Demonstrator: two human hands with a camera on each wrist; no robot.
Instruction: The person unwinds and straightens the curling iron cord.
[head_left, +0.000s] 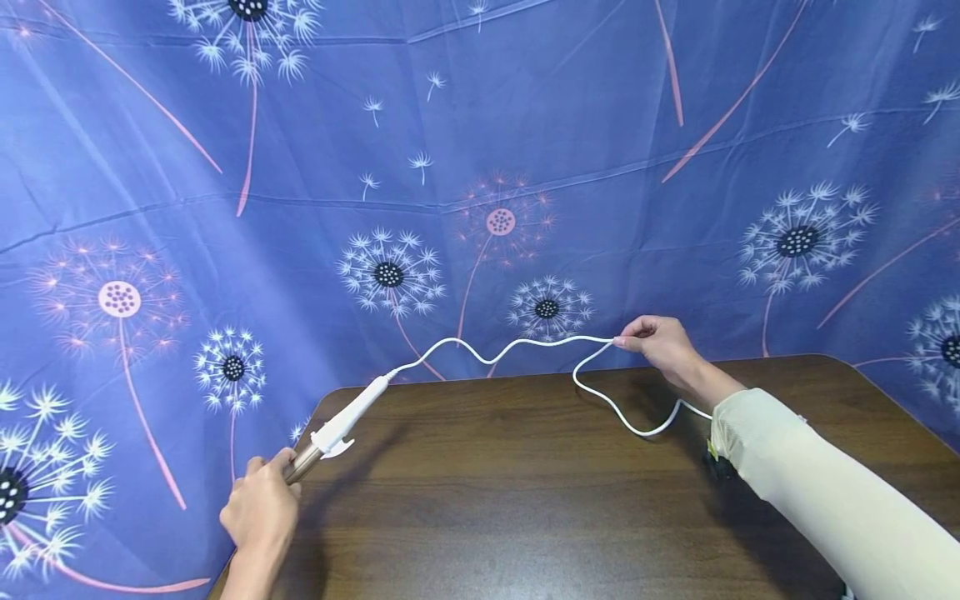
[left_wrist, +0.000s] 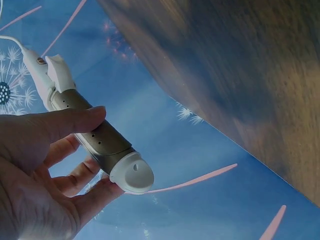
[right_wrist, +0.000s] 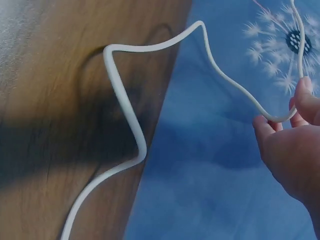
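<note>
A curling iron (head_left: 358, 412) with a white handle and a gold barrel slants up over the table's left side, handle end away from me. My left hand (head_left: 260, 504) grips it by the barrel. In the left wrist view, the thumb lies across the gold barrel (left_wrist: 111, 141) and the fingers curl beneath, near the white end cap (left_wrist: 132, 172). From the handle a white cord (head_left: 487, 362) runs in waves to my right hand (head_left: 663, 346), which pinches it between thumb and fingers. Past the pinch, the cord (right_wrist: 127, 112) hangs in a bent loop and passes behind the right forearm.
Below both hands is a brown wooden table (head_left: 510, 492) with rounded far corners. A blue cloth (head_left: 600, 233) printed with dandelions hangs behind and along the left edge. Something small and dark (head_left: 718, 463) shows under the right sleeve (head_left: 840, 492).
</note>
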